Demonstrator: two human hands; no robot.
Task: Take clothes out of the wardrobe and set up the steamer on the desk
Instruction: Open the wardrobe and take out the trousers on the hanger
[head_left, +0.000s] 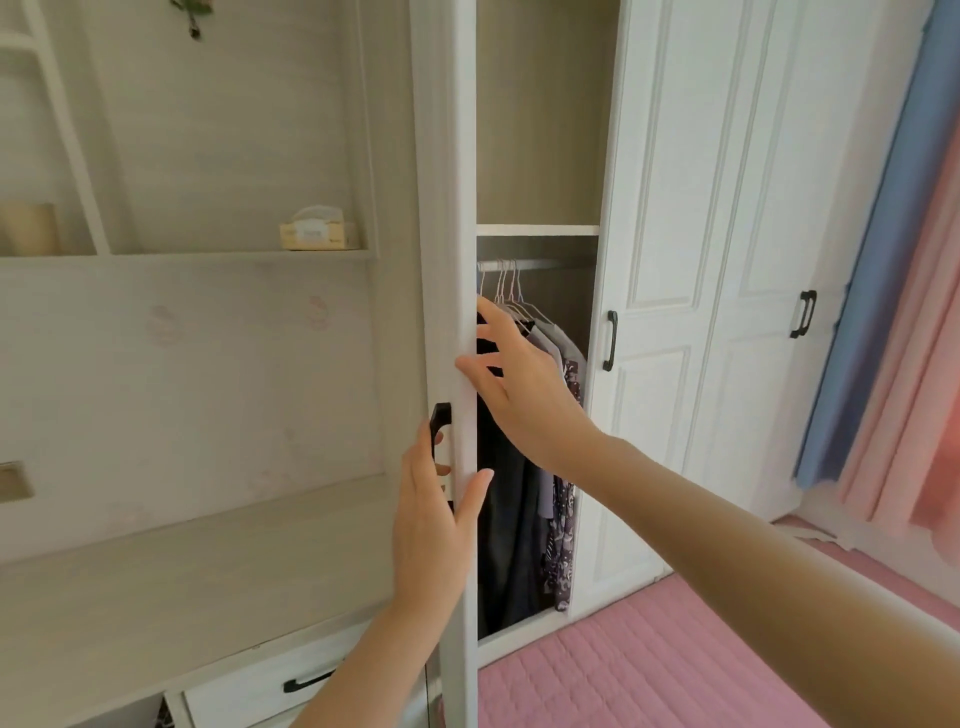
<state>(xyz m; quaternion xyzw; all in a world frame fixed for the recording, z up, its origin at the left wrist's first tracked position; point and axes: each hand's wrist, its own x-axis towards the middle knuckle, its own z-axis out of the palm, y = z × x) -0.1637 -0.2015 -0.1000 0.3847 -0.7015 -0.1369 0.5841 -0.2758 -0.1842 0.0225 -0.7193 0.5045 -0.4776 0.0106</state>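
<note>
Nearest, the left hand hooks its fingers round the black bar handle of the open white wardrobe door. Just beyond, the right hand is spread and holds nothing (its thumb touches the door's edge). The dark and patterned hanging clothes lie directly behind the right hand, the nearer one, and drape straight down from the pale rail above.

Bare forearms, bare left hand and right hand (nails short).

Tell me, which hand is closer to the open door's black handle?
Left. The left hand hooks fingers behind the door handle; the right hand is higher, at the door edge.
</note>
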